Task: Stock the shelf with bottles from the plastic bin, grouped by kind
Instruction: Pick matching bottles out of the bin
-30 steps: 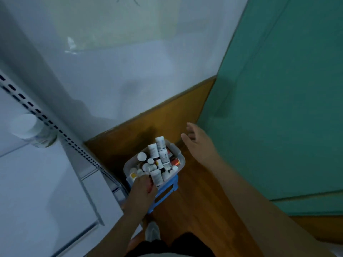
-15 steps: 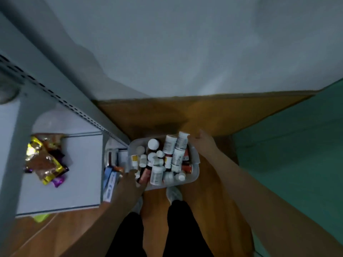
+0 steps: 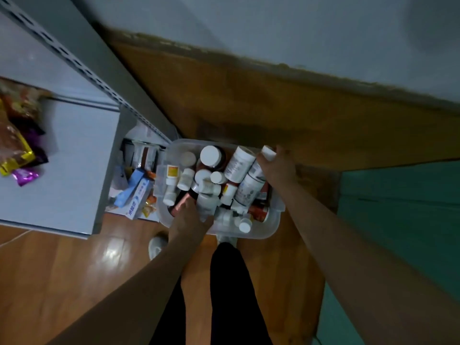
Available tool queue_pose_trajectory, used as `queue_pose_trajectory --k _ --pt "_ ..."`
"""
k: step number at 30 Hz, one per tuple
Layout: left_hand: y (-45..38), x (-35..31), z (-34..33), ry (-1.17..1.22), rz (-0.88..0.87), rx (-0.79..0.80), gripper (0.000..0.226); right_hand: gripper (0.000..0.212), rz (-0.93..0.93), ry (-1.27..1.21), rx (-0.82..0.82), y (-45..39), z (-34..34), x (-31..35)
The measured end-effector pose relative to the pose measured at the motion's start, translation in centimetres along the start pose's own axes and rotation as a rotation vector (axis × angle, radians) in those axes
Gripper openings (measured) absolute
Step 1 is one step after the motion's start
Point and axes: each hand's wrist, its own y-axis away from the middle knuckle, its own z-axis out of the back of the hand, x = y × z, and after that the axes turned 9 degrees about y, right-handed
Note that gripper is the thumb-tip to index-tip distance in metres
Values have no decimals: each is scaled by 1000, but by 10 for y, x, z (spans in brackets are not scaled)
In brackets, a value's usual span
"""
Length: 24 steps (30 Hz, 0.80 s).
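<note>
Showing through clear plastic bin (image 3: 270, 231); shining glossy on wooden floor (image 3: 74, 265); gleaming crinkly foil packets (image 3: 17, 155) along matt grey metal shelf (image 3: 74, 150).

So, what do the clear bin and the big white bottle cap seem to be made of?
The clear bin: apparently translucent plastic, since bottles show through its wall. The big white bottle cap: probably smooth matte plastic, an even white without glare.
</note>
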Motion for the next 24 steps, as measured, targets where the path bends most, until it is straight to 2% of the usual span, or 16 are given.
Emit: queue_pose_trajectory --k 3,7,10,15,18,24 --pt "-1 -1 -12 31 17 -48 62 46 79 4 -68 1 -3 -8" --pt "12 -4 -1 60 26 -73 73 40 160 -9 -116 21 9 -16" --pt "29 -4 24 85 42 -20 66 47 226 -39 -148 50 25 -9" --pt "82 1 79 273 9 0 54 59 291 -197 -62 136 41 46" --pt "123 17 113 411 -50 -50 57 45 363 -294 103 199 33 82" --pt "230 93 185 558 -55 -167 39 49 555 -298 419 320 -21 151"
